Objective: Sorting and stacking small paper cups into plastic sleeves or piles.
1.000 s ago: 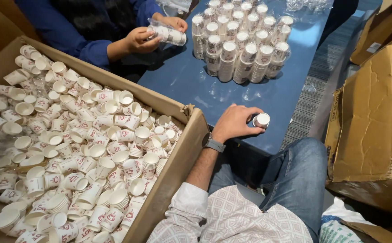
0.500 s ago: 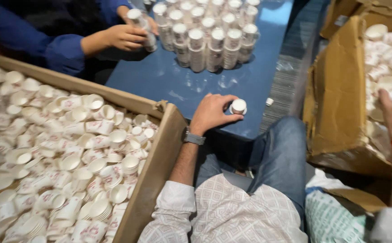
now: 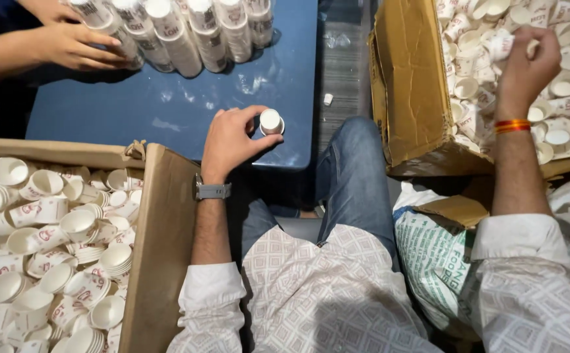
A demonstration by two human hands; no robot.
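Left hand (image 3: 232,140) pinching small white paper cup (image 3: 271,121) near tabletop (image 3: 167,108) edge, bare surface around. Right hand (image 3: 527,62) clenched on cups (image 3: 504,46) inside cardboard box (image 3: 409,85).

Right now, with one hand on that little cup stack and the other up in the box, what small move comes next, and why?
Probably bring the right hand with its paper cup across onto the cup stack that the left hand steadies on the blue table.

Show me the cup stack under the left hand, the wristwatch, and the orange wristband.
cup stack (image 3: 271,121), head view, top rim.
wristwatch (image 3: 211,191), head view, grey strap.
orange wristband (image 3: 512,125), head view, band's middle.
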